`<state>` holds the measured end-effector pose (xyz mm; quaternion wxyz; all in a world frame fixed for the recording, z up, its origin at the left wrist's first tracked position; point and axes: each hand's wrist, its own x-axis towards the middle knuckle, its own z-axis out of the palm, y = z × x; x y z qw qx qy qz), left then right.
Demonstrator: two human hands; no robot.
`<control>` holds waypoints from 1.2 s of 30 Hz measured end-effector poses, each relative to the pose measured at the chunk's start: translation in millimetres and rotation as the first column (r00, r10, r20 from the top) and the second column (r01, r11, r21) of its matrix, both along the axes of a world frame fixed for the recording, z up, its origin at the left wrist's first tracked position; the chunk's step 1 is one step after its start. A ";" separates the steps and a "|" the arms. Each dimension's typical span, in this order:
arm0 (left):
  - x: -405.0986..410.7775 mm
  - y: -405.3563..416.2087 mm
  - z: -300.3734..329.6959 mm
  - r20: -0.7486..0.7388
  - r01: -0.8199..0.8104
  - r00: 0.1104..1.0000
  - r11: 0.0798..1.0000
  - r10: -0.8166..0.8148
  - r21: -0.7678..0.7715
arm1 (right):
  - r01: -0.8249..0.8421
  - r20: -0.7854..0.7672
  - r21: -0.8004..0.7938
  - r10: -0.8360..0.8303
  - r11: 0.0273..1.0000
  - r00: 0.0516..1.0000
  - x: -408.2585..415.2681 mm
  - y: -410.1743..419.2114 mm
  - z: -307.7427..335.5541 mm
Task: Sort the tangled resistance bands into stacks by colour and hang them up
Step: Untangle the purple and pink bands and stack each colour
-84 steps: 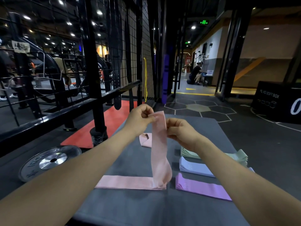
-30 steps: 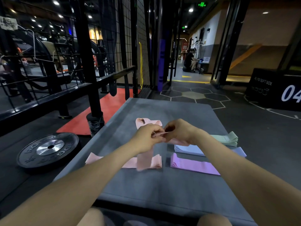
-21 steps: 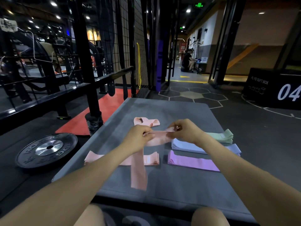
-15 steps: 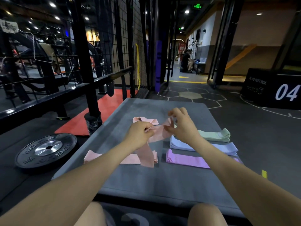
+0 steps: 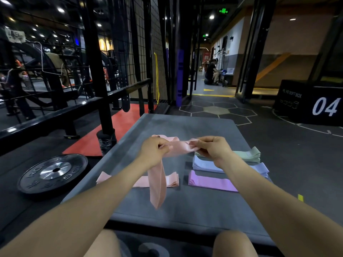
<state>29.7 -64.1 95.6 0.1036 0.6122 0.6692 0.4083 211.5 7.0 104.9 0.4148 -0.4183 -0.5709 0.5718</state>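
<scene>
Both hands, left (image 5: 155, 151) and right (image 5: 213, 148), are pinching a pink band (image 5: 178, 147) taut above the table (image 5: 185, 125); its dangling tail is risking dragging the pink stack (image 5: 171, 181) askew.

pink stack (image 5: 172, 180): middle hidden by forearm | blue stack (image 5: 204, 165): partly hidden by wrist

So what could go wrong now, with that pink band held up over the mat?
The pink fabric band, pinched between the left hand and right hand, trails a loose tail that might drag the flat pink stack askew. Another pink band behind the hands could be overlooked.
</scene>
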 end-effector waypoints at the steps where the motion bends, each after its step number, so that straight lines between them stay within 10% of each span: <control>1: -1.6 0.1 0.4 0.020 -0.005 1.000 1.000 0.005 0.011 | -0.022 -0.057 -0.067 0.019 0.998 0.998 -0.2 -1.2 0.4; 15: -7.1 -2.5 0.6 0.324 -0.014 0.946 1.000 0.020 -0.024 | -0.259 -0.241 -0.324 0.185 0.910 0.953 4.6 -2.3 1.6; 36: 5.8 12.7 19.1 0.317 -0.087 0.943 0.995 0.100 -0.053 | -0.332 0.211 0.237 0.285 0.913 0.935 1.3 -21.3 15.7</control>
